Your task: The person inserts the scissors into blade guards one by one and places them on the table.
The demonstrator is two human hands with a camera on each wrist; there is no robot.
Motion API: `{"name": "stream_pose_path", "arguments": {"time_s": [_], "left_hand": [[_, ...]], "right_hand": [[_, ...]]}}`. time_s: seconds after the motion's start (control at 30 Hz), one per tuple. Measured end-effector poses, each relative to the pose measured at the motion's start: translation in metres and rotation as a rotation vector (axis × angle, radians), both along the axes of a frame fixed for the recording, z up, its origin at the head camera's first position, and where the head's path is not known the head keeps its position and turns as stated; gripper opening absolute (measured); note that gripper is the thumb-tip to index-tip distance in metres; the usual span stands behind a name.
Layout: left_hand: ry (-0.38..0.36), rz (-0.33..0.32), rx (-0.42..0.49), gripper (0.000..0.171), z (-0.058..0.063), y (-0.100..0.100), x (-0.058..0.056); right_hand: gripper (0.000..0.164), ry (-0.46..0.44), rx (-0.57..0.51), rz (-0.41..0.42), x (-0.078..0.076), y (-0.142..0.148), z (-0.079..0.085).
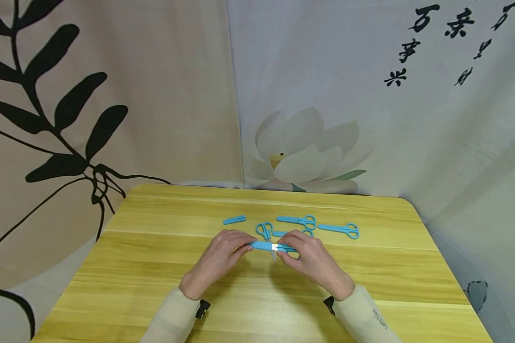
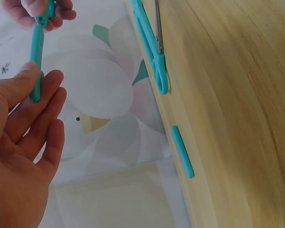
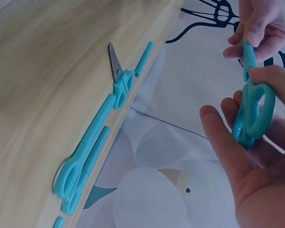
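Above the table, both hands hold one pair of small blue scissors. The thumb and fingers of my left hand pinch the far end of its blue blade cover. My right hand grips the handles, thumb against them in the right wrist view. A short strip of bare metal shows between cover and handles in the head view, so the cover sits around most of the blades. Just behind the hands lie scissors with bare blades, and a loose blade cover lies farther left.
Several covered scissors lie toward the back of the table: one pair at the rear, another to the right, and a third partly hidden behind my right hand. A printed curtain hangs behind the wooden table.
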State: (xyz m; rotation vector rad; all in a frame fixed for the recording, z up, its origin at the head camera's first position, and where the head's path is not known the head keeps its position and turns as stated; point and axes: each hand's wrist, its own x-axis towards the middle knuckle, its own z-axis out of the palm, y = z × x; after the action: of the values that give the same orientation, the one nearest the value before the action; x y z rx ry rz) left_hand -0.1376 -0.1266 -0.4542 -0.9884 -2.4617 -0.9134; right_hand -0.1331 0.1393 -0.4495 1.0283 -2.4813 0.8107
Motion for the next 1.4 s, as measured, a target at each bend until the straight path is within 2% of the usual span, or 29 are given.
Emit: {"name": "stream_pose_path", "arguments": {"time_s": [0.57, 0.9, 1.4], "left_hand": [[0.009, 0.002, -0.014, 0.018, -0.0018, 0.001, -0.0008], [0.039, 0.003, 0.004, 0.02, -0.0027, 0.0012, -0.0005], [0.025, 0.003, -0.004, 0.02, -0.0012, 0.0032, -0.0003]], "right_hand": [[0.017, 0.025, 0.006, -0.004, -0.0004, 0.0004, -0.0001], [0.017, 0.042, 0.001, 0.005, -0.0013, -0.0014, 0.0016], [0.015, 0.046, 0.015, -0.005, -0.0014, 0.0, 0.0028]]}}
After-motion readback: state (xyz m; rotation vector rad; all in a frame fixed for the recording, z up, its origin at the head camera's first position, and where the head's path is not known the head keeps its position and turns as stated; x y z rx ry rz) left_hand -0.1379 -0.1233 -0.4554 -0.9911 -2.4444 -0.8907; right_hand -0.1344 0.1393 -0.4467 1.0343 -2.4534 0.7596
